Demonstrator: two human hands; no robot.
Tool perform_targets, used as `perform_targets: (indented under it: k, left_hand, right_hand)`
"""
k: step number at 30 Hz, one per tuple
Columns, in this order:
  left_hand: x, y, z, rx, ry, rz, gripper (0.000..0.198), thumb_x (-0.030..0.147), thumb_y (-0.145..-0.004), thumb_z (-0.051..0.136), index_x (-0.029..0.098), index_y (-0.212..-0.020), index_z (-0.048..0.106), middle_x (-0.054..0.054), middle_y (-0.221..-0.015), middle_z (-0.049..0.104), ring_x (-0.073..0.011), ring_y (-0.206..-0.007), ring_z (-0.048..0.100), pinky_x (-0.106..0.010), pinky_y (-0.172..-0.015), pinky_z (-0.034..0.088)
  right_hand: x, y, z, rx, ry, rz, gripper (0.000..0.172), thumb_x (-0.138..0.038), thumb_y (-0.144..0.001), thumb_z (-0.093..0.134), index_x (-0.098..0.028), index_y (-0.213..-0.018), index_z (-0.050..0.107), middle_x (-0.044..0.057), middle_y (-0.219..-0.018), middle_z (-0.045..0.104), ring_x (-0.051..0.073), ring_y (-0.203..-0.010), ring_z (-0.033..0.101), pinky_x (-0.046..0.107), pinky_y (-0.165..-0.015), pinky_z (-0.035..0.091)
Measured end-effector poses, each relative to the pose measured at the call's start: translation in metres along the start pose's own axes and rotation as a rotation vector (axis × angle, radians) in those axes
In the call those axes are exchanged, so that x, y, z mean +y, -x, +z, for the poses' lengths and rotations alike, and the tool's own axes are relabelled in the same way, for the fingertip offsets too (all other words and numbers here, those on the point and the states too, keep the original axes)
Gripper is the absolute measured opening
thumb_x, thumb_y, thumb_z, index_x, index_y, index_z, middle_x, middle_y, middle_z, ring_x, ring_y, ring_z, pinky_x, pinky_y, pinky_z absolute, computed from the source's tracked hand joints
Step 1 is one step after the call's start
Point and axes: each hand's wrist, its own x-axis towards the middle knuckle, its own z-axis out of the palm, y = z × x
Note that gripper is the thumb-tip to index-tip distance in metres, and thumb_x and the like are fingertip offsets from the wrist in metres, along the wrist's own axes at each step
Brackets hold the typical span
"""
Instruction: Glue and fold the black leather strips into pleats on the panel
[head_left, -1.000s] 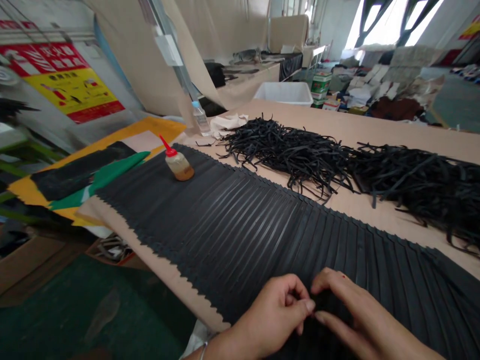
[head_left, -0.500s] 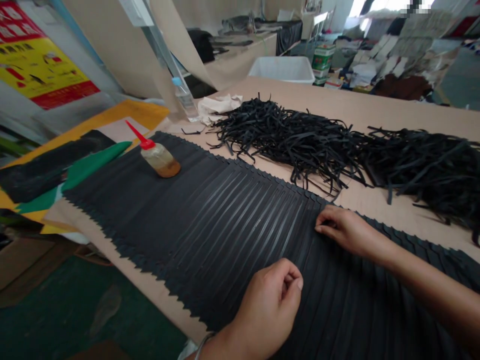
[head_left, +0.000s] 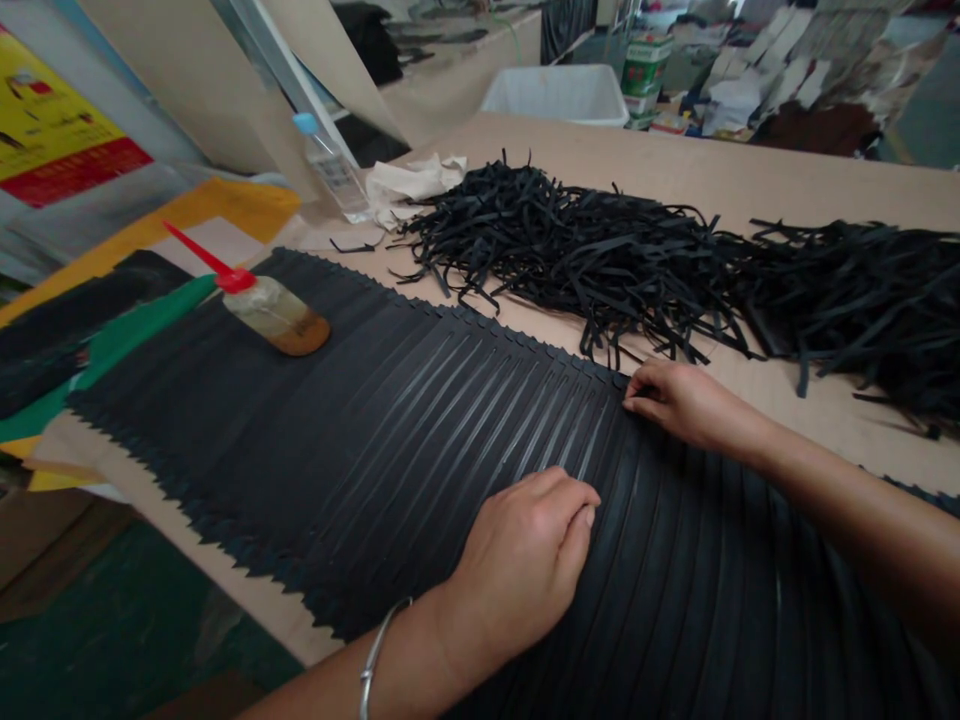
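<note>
Overlapping black strips form a wide black sheet [head_left: 300, 430] with jagged edges, and glossy lines run across its middle. My left hand [head_left: 525, 555], with a metal bangle at the wrist, is closed over the sheet at lower centre; what its fingers pinch is too small to make out. Near the sheet's far edge my right hand [head_left: 679, 405] has thumb and fingers pinched together at the strips, and any piece between them is hidden. A squeeze bottle [head_left: 277, 315] with a red nozzle and amber liquid lies on the sheet's left part.
Piles of loose black strips [head_left: 600, 260] lie beyond the sheet. A clear water bottle [head_left: 337, 175] and a crumpled white cloth [head_left: 412, 185] are at the back left. Green and yellow material [head_left: 150, 335] is at the left. A white bin [head_left: 555, 95] stands behind the table.
My left hand has moved up along the sheet, its fingers now turned more downward. My right hand remains pinched near the far edge. The view has shifted, with the squeeze bottle appearing farther left.
</note>
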Motion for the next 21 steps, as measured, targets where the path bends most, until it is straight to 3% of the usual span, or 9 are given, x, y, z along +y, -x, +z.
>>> perform_targets:
  k: [7, 12, 21]
  left_hand:
    - [-0.003, -0.046, -0.001, -0.008, -0.398, 0.134, 0.029, 0.017, -0.1, 0.043, 0.019, -0.116, 0.067, -0.006, -0.098, 0.062, -0.0245, -0.096, 0.059, -0.04, -0.083, 0.054]
    - [-0.004, -0.075, 0.01, 0.019, -0.623, 0.195, 0.029, 0.015, -0.099, 0.045, 0.02, -0.12, 0.064, -0.007, -0.101, 0.062, -0.0268, -0.098, 0.059, -0.039, -0.074, 0.056]
    - [-0.001, -0.095, 0.024, 0.047, -0.77, 0.291, 0.02, 0.009, -0.095, 0.051, 0.011, -0.105, 0.068, -0.011, -0.097, 0.063, -0.0289, -0.095, 0.06, -0.039, -0.069, 0.055]
  right_hand:
    - [-0.002, 0.0, -0.003, -0.029, 0.049, -0.021, 0.01, -0.025, -0.084, 0.061, -0.02, -0.085, 0.07, 0.005, -0.087, 0.068, 0.019, -0.079, 0.061, 0.029, -0.071, 0.044]
    - [0.0, -0.001, -0.001, -0.034, 0.07, -0.036, 0.009, -0.025, -0.085, 0.061, -0.019, -0.085, 0.069, 0.006, -0.088, 0.067, 0.02, -0.081, 0.062, 0.03, -0.074, 0.045]
    - [-0.002, -0.002, -0.003, 0.021, 0.151, -0.04, 0.006, -0.023, -0.084, 0.06, -0.019, -0.086, 0.065, 0.006, -0.088, 0.067, 0.021, -0.084, 0.061, 0.03, -0.074, 0.043]
